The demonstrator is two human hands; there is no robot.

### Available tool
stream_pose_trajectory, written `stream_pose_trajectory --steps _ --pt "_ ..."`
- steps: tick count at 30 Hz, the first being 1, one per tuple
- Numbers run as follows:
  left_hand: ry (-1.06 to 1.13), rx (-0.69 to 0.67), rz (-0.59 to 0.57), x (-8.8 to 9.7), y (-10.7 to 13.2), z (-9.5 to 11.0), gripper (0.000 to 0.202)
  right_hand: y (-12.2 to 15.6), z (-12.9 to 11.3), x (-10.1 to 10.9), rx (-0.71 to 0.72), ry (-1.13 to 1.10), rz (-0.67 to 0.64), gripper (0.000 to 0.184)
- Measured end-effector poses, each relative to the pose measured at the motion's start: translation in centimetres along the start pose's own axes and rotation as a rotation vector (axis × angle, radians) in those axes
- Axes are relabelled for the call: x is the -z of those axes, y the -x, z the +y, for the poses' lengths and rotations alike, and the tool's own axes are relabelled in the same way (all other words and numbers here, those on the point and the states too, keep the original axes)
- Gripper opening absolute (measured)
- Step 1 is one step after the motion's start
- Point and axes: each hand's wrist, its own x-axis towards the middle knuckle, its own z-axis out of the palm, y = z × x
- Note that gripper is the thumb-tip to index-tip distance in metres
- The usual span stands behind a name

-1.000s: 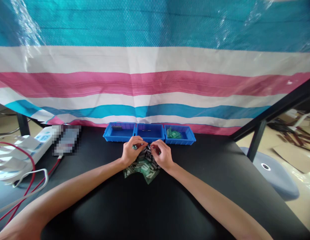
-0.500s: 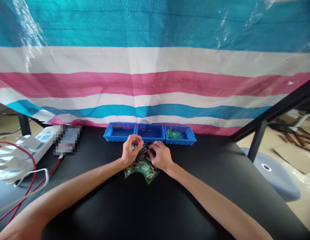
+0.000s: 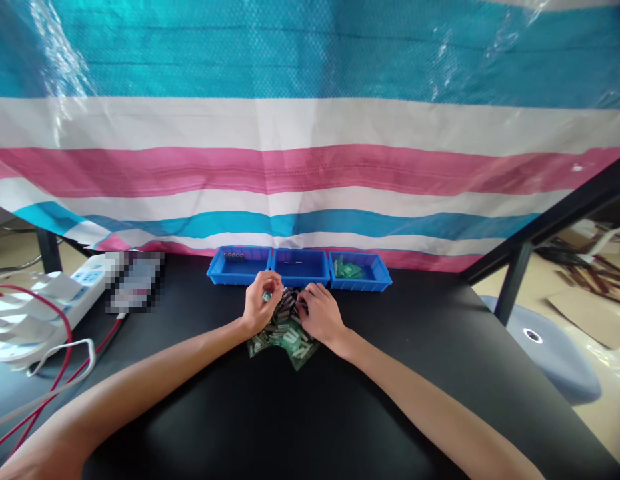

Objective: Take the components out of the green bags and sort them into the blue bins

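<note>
A heap of small dark and silvery metal pieces (image 3: 289, 303) lies on the black table between my hands. Clear greenish plastic bags (image 3: 291, 339) with short, pale, stick-like pieces spread at its near side. My left hand (image 3: 261, 303) is curled at the heap's left edge, thumb and fingers closed around something small and shiny whose kind I cannot make out. On the right side, my right hand (image 3: 321, 312) has its fingers bent down into the heap, pressed together at the dark pieces. Its fingertips are partly hidden, and what they grip is too small to name.
Behind the hands stand three blue bins: the left bin (image 3: 240, 272) with several small rings, the middle bin (image 3: 310, 274) with a thin piece, the right bin (image 3: 373, 283) with green packets. A power strip (image 3: 85, 283), a blurred-out device (image 3: 137, 283) and cables are at left.
My right hand's fingers have closed in slightly over the heap. My left hand stays nearly in place, still curled. The view has tilted very slightly.
</note>
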Motion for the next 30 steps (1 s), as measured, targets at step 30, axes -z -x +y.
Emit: stream_pose_trajectory --steps 30 --pt "-0.067 -0.001 -0.044 0.15 -0.02 -0.09 0.011 -0.04 0.69 -0.14 0.009 -0.506 0.319 0.017"
